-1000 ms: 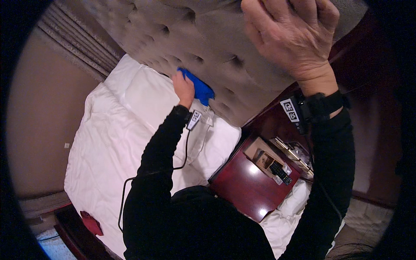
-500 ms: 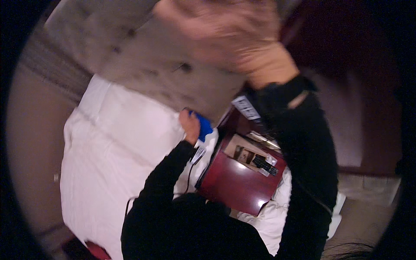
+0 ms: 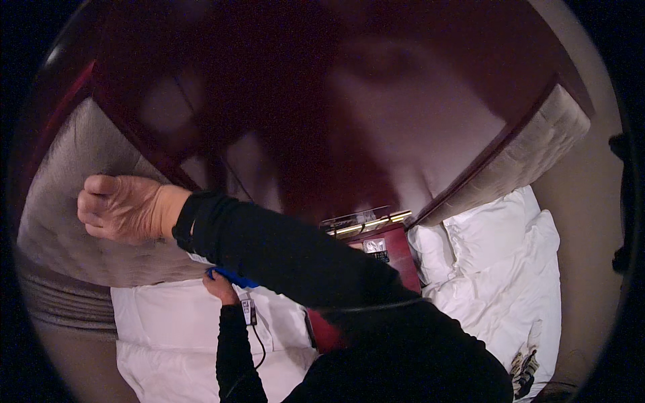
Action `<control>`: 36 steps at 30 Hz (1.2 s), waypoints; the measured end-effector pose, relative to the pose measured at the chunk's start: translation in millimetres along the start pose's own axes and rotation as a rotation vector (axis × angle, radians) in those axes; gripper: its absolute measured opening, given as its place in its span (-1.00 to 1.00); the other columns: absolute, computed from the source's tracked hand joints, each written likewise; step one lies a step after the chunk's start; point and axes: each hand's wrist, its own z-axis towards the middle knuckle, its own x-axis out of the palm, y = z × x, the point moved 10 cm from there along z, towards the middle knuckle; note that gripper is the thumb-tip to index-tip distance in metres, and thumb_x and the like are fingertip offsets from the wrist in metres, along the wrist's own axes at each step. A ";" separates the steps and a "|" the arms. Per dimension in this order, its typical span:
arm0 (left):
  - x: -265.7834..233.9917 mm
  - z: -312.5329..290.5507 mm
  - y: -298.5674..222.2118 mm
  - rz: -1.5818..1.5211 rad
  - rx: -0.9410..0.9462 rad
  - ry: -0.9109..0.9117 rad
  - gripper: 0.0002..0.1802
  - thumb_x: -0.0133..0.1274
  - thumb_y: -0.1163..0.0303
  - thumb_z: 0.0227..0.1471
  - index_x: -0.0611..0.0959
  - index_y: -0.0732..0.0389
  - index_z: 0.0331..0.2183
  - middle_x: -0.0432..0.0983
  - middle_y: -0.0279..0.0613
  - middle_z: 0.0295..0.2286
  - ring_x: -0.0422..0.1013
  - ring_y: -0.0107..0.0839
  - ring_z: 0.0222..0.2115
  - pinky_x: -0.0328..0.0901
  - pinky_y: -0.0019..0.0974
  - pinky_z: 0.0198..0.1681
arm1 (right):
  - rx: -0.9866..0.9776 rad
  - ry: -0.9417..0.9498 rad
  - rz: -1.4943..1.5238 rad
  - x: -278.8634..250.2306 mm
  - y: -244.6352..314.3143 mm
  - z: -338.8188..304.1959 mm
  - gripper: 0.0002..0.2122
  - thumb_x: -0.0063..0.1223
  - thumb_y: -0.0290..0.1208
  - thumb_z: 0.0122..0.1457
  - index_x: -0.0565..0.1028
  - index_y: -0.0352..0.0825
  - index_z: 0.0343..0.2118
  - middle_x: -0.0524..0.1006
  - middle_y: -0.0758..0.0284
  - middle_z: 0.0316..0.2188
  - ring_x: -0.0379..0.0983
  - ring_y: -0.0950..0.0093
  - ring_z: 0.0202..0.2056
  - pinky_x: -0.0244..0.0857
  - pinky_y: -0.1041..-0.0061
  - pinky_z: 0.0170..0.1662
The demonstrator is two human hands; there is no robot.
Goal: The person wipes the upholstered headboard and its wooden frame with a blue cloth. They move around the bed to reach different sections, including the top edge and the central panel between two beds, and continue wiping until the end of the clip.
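Note:
My right arm reaches across to the left, and my right hand (image 3: pixel 121 207) is closed in front of the grey padded headboard (image 3: pixel 74 181). Its fingers are curled in, so whatever lies inside them is hidden. Lower down, over the white bed (image 3: pixel 168 322), my left hand (image 3: pixel 220 287) grips a blue cloth (image 3: pixel 235 277) by its left end. My right sleeve covers part of that cloth. A small box with a label (image 3: pixel 248 313) and a black cable sit at my left wrist.
Between two beds stands a dark red nightstand (image 3: pixel 402 258) with a small packet and a black remote (image 3: pixel 381 256) on it. The second bed (image 3: pixel 484 289) has white pillows (image 3: pixel 487 228) and a patterned item (image 3: pixel 524 369). A glossy dark red wall panel (image 3: pixel 403 101) rises behind.
The view has swung right and up, bringing the wall panel and second bed into sight. My right hand has shifted from the upper middle to the left. My left hand keeps the blue cloth.

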 end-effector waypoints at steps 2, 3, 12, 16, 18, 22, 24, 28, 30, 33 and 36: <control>-15.1 -18.6 -26.3 0.050 0.067 -0.050 -0.62 0.02 0.39 0.19 0.54 0.50 -0.06 0.52 0.24 -0.16 0.43 0.07 -0.12 0.31 -0.08 0.02 | -0.001 -0.016 0.098 -8.3 -3.1 -2.7 -0.94 -0.04 -0.30 -0.09 0.36 -0.10 -0.55 0.39 0.55 -0.44 0.34 0.45 -0.14 0.12 0.35 0.14; -12.0 -35.2 -34.6 -0.008 0.020 0.055 -0.61 0.02 0.38 0.21 0.52 0.50 -0.05 0.52 0.20 -0.15 0.44 0.01 -0.12 0.31 -0.11 0.03 | 0.010 -0.028 0.138 -13.4 -6.5 -5.2 -0.94 -0.04 -0.30 -0.09 0.36 -0.10 -0.55 0.40 0.55 -0.43 0.35 0.45 -0.12 0.11 0.33 0.17; 17.4 -199.5 -136.6 -0.203 -0.053 0.521 -0.75 0.07 0.40 0.21 0.64 0.42 -0.20 0.61 -0.15 -0.33 0.43 -0.37 -0.30 0.35 -0.28 -0.13 | 0.220 0.559 0.895 -67.1 76.9 -169.9 -0.65 0.21 -0.12 -0.22 0.59 -0.30 -0.41 0.49 0.19 -0.15 0.32 0.19 0.02 -0.02 0.02 0.30; 26.2 -254.6 -124.6 -0.345 -0.265 0.649 -0.81 0.11 0.43 0.19 0.65 0.38 -0.24 0.59 -0.27 -0.35 0.41 -0.50 -0.32 0.36 -0.35 -0.18 | 0.932 1.452 1.418 -173.1 166.0 -379.3 -0.47 0.02 0.08 0.24 0.42 -0.42 -0.09 0.47 0.07 -0.23 0.44 0.19 -0.16 0.33 0.25 -0.07; 29.7 -281.8 -133.6 -0.332 -0.208 0.697 -0.81 0.19 0.39 0.15 0.66 0.35 -0.29 0.58 -0.32 -0.41 0.41 -0.54 -0.38 0.37 -0.38 -0.24 | 1.377 1.579 1.732 -254.1 197.4 -435.4 -0.39 0.04 0.14 0.25 0.38 -0.42 0.03 0.50 0.18 -0.16 0.41 0.42 -0.12 0.34 0.40 -0.05; 68.4 -327.2 -166.4 -0.108 -0.290 0.974 -0.83 0.19 0.37 0.15 0.68 0.30 -0.32 0.55 -0.36 -0.45 0.40 -0.57 -0.40 0.35 -0.41 -0.30 | 1.775 1.283 1.564 -332.4 153.9 -467.4 -0.52 0.20 -0.14 0.20 0.38 -0.38 0.03 0.46 0.23 -0.13 0.41 0.42 -0.08 0.33 0.40 0.02; 94.3 -323.6 -213.7 -0.137 -0.269 1.028 -0.77 0.21 0.38 0.13 0.64 0.29 -0.20 0.57 -0.32 -0.37 0.43 -0.54 -0.35 0.38 -0.39 -0.23 | 1.850 1.365 1.325 -339.2 108.2 -478.5 -0.58 0.23 -0.33 0.16 0.38 -0.34 0.02 0.45 0.25 -0.12 0.39 0.43 -0.03 0.29 0.39 0.09; 121.9 -261.9 -373.8 -0.212 0.289 0.713 -0.78 0.23 0.48 0.04 0.54 0.26 -0.27 0.46 -0.31 -0.31 0.36 -0.48 -0.25 0.30 -0.37 -0.12 | 1.466 0.770 0.774 -303.7 -86.4 -412.9 -0.69 0.16 -0.52 0.05 0.40 -0.32 -0.12 0.45 0.19 -0.21 0.40 0.25 -0.10 0.27 0.30 0.04; 118.0 -248.6 -439.7 -0.228 0.481 0.465 -0.78 0.19 0.57 -0.01 0.52 0.30 -0.28 0.40 -0.15 -0.29 0.37 -0.32 -0.20 0.27 -0.30 -0.07 | 1.087 0.681 0.506 -295.4 -150.9 -358.9 -0.71 0.19 -0.59 -0.18 0.50 -0.27 -0.29 0.44 0.28 -0.30 0.39 0.23 -0.19 0.21 0.25 -0.09; 134.7 -256.6 -503.0 -0.151 0.816 0.166 -0.72 0.16 0.62 -0.06 0.56 0.30 -0.22 0.41 -0.01 -0.22 0.38 -0.09 -0.21 0.29 -0.18 -0.07 | 0.725 0.435 0.189 -288.1 -193.7 -314.8 -0.75 0.16 -0.38 -0.14 0.56 -0.07 -0.31 0.44 0.48 -0.23 0.29 0.40 -0.17 0.10 0.29 -0.10; 162.3 -274.2 -495.5 0.034 0.996 0.015 -0.59 0.15 0.65 -0.21 0.58 0.30 -0.19 0.42 0.09 -0.17 0.34 0.12 -0.14 0.27 -0.01 -0.03 | 0.553 0.375 0.166 -280.6 -180.4 -333.3 -0.73 0.14 -0.28 -0.11 0.53 0.14 -0.27 0.40 0.64 -0.10 0.21 0.51 -0.12 0.06 0.36 -0.06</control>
